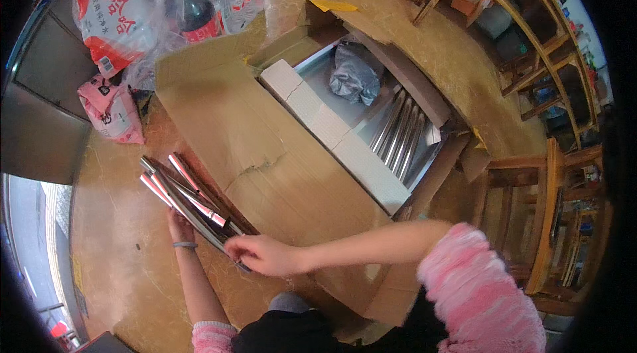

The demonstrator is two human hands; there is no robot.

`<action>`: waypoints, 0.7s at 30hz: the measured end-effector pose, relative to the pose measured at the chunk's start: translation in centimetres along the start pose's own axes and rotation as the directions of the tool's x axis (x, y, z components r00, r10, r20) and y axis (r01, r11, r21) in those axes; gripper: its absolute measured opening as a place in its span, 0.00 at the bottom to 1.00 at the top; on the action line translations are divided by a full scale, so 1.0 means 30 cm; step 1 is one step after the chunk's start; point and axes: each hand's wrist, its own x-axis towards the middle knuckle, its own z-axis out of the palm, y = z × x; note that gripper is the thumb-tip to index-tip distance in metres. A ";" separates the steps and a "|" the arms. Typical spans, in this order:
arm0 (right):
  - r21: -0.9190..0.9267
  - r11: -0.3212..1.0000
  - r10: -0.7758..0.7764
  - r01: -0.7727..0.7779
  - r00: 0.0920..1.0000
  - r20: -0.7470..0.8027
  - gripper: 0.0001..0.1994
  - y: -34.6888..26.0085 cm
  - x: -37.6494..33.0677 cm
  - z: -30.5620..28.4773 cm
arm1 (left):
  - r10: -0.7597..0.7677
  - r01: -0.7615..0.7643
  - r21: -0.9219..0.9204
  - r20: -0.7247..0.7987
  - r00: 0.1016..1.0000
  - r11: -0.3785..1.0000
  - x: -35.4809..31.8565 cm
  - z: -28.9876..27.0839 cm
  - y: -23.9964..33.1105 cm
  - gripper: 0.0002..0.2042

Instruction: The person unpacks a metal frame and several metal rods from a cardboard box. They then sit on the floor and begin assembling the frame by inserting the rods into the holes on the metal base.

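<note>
You get a warm, moderately bright indoor scene, with soft glare on the polished floor (113, 253) and sharp glints on the metal tubes (182, 197). Shadows stay soft and short. Your right hand (265, 255) is slightly motion-blurred. Fisheye distortion bends straight edges toward the rim, and the corners fall into black vignette.

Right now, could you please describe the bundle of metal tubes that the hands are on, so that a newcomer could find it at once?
Start at the big open cardboard box on the brown floor. Just off its left flap, the bundle of shiny metal tubes lies on the floor, with the left hand and right hand on its near end. Unlike the tubes still packed in the box, these lie outside it.
</note>
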 end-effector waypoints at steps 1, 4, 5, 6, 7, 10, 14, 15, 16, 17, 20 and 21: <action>-0.109 0.950 -0.285 0.293 0.955 0.085 0.11 -0.069 -0.063 -0.072 | 0.089 -0.079 0.071 -0.160 0.983 0.994 0.010 -0.002 0.002 0.17; -0.512 0.768 -0.404 0.384 0.911 0.077 0.04 -0.180 -0.144 -0.362 | 0.154 -0.141 0.084 -0.187 0.970 0.986 0.046 0.023 -0.022 0.22; -0.585 0.751 -0.423 0.307 0.903 -0.070 0.04 -0.177 -0.126 -0.475 | 0.156 -0.141 0.083 -0.208 0.966 0.986 0.054 0.037 -0.032 0.23; -0.695 0.713 -0.193 -0.093 0.927 -0.322 0.07 -0.172 -0.154 -0.585 | 0.110 -0.090 0.107 -0.204 0.973 0.990 0.074 0.058 -0.038 0.30; -0.620 0.730 -0.174 -0.286 0.800 -0.574 0.11 -0.122 -0.092 -0.700 | 0.188 -0.154 0.178 -0.194 0.963 0.972 0.085 0.081 -0.054 0.28; -0.664 0.118 -0.284 -0.738 0.616 -0.735 0.28 0.041 -0.025 -1.036 | 0.322 -0.264 0.371 -0.103 0.941 0.890 0.151 0.167 -0.071 0.29; -0.529 0.109 -0.120 -0.842 0.517 -0.848 0.25 0.227 -0.054 -1.370 | 0.248 -0.151 0.383 -0.219 0.944 0.911 0.155 0.255 -0.106 0.32; -0.543 0.132 -0.066 -0.830 0.539 -0.840 0.22 0.240 -0.070 -1.431 | 0.253 -0.125 0.445 -0.240 0.937 0.887 0.139 0.265 -0.119 0.34; -0.607 0.163 -0.204 -0.777 0.576 -0.792 0.19 0.234 -0.089 -1.481 | 0.225 -0.099 0.451 -0.236 0.945 0.887 0.119 0.267 -0.135 0.34; -0.597 0.169 -0.262 -0.784 0.548 -0.795 0.16 0.221 -0.109 -1.509 | 0.224 -0.095 0.477 -0.221 0.949 0.874 0.097 0.265 -0.150 0.33; -0.605 0.470 -0.280 -0.643 0.541 -0.793 0.14 0.057 -0.170 -1.543 | 0.252 -0.132 0.473 -0.198 0.947 0.871 0.062 0.249 -0.173 0.31; -0.492 0.604 -0.154 -0.627 0.513 -0.844 0.14 -0.031 -0.186 -1.534 | 0.268 -0.149 0.461 -0.205 0.941 0.875 0.056 0.250 -0.165 0.30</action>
